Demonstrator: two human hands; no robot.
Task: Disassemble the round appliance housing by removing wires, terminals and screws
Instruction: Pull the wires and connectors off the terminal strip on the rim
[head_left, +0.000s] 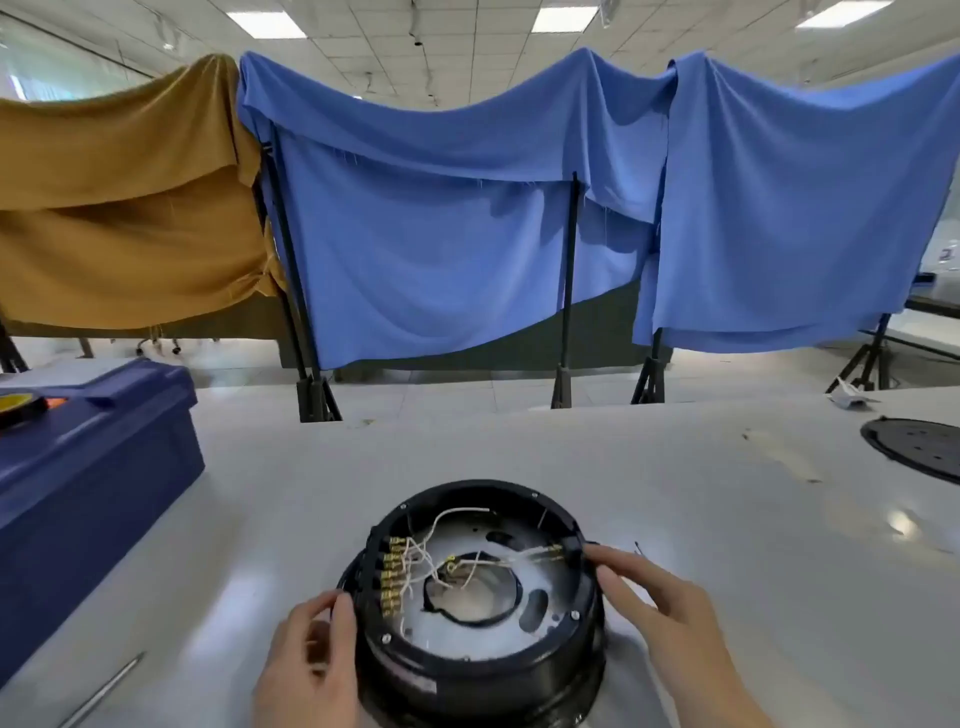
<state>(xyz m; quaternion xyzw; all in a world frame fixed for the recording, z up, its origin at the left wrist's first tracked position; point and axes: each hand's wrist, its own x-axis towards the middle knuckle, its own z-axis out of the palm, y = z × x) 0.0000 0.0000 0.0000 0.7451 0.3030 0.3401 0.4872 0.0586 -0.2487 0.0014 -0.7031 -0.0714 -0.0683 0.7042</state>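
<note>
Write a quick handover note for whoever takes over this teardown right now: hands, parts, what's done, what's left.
Left hand grips the housing on its left wall; right hand has fingertips on its right rim. Neither holds a tool.
Housing sits open on the table; round black cover lies far right.
Left to do: white wires, brass terminals, rim screws.

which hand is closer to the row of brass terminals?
Left. The left hand grips the housing's outer wall beside the brass terminals; the right hand is across on the opposite rim.
</note>
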